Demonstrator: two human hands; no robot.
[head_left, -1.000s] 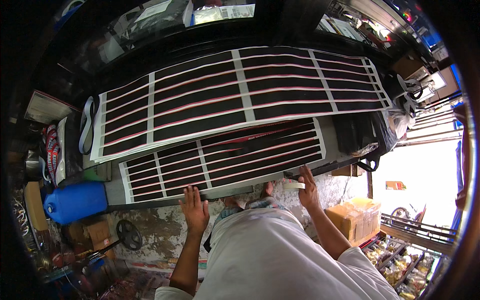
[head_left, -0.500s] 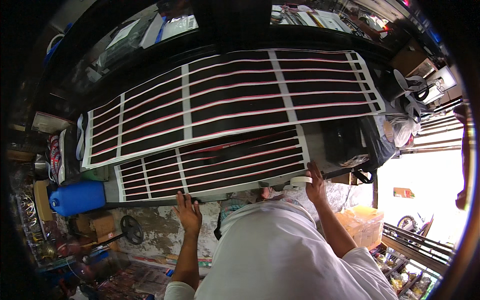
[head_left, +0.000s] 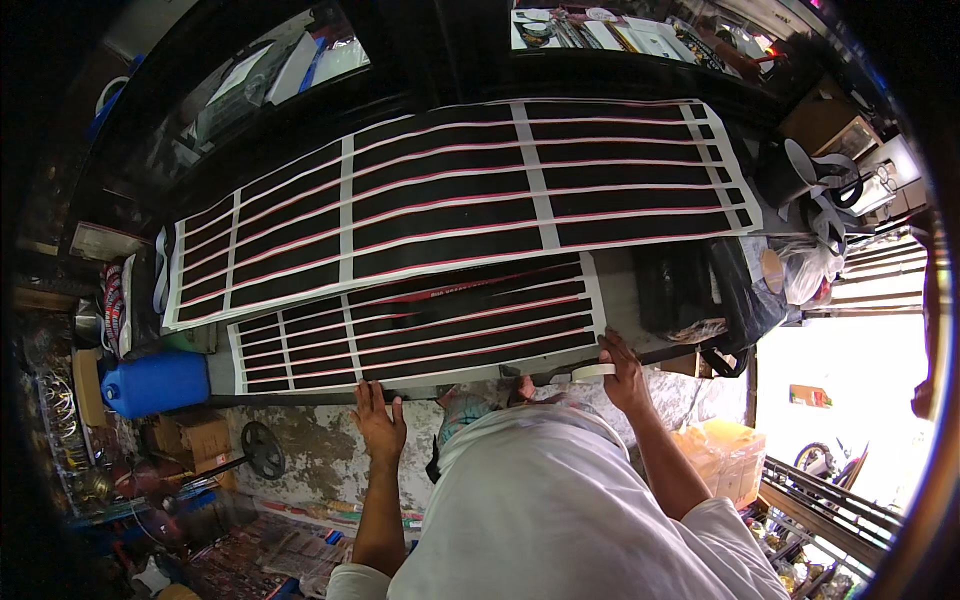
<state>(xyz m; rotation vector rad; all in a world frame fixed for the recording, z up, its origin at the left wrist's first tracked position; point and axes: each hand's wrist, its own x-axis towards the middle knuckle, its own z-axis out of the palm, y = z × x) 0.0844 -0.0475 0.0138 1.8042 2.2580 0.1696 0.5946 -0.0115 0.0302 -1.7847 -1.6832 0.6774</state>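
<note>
A near sheet (head_left: 350, 345), black panels with white and thin red lines, lies along the front of the grey table. My left hand (head_left: 380, 428) rests at its near edge, fingers stretched out and apart, holding nothing. At the sheet's near right corner is my right hand (head_left: 626, 380), fingertips reaching onto the edge. A roll of white tape (head_left: 594, 371) is held at the thumb side of that hand. Behind, a larger sheet (head_left: 440, 185) of the same striped pattern overlaps the far part of the near one.
A blue jerrycan (head_left: 157, 385) stands at the table's left end. Black plastic-wrapped bundles (head_left: 690, 290) and a clear plastic bag (head_left: 805, 268) sit at the right. Below are a cardboard box (head_left: 195, 440), a dark wheel (head_left: 263, 450) and a plastic-wrapped carton (head_left: 722, 460).
My right hand has come slightly nearer and left with the tape roll. My left hand stays at the near edge. The whole view has shifted a little.
</note>
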